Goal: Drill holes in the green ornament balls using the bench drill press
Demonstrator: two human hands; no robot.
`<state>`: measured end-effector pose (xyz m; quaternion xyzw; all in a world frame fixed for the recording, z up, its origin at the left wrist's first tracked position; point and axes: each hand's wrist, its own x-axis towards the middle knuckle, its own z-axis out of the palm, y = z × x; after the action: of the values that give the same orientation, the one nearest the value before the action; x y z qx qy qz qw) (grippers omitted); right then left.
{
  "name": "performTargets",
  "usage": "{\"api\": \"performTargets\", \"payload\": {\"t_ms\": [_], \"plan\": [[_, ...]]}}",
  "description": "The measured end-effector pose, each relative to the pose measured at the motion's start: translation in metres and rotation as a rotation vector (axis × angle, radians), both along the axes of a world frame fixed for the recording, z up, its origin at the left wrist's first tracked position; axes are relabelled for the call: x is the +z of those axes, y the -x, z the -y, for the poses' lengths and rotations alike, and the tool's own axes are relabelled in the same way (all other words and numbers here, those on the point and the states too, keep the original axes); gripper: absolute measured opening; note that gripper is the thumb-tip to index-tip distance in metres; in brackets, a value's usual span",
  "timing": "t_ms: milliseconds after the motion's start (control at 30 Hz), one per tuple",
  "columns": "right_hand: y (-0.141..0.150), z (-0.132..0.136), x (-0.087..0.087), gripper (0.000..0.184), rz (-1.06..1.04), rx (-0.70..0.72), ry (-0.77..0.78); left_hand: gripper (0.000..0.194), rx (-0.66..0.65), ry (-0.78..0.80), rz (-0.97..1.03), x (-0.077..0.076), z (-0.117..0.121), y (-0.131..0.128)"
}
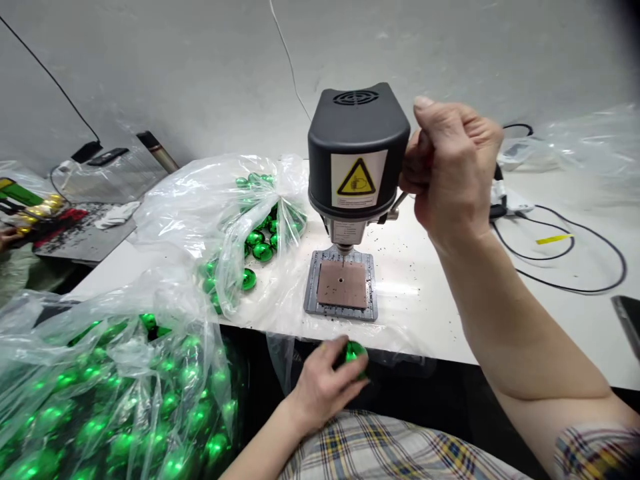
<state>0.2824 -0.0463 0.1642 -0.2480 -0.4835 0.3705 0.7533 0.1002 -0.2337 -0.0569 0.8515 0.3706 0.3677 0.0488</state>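
Observation:
My left hand (pixel 327 380) is closed around a shiny green ball ornament (pixel 355 351), just in front of the table's front edge. My right hand (pixel 453 163) is raised beside the black head of a small drill press (pixel 357 140), its fingers wrapped round the feed lever (pixel 401 200), most of which they hide. Under the chuck (pixel 345 245) a thin bit points down at a square brown board (pixel 343 285) with a small hole in it. That board lies on the grey metal base plate (pixel 311 303), with dark shavings scattered about.
A clear plastic bag of green ornaments (pixel 260 227) lies on the white table (pixel 425 293), left of the drill press. At lower left is a larger bag of green ornaments (pixel 130 407). Black cable (pixel 620 267) loops at right. Another person's hand (pixel 9 237) is near gold ornaments (pixel 45 212) at far left.

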Motion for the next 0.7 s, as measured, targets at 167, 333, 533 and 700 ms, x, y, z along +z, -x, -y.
{"api": "performTargets", "payload": {"t_ms": [167,333,533,700], "plan": [[0.004,0.002,-0.001,0.041,-0.024,-0.041,-0.048,0.045,0.008,0.031,-0.429,-0.043,0.027,0.019],[0.004,0.004,-0.002,0.039,0.012,-0.072,-0.04,0.035,0.056,-0.249,-0.05,-0.013,0.004,0.025],[0.002,0.003,-0.005,0.038,0.025,-0.087,-0.05,0.033,0.806,0.067,-0.059,0.051,-0.129,0.067],[0.001,0.004,-0.005,0.039,0.039,-0.059,-0.063,0.05,0.977,0.546,-0.144,0.047,-0.202,0.102]]}}
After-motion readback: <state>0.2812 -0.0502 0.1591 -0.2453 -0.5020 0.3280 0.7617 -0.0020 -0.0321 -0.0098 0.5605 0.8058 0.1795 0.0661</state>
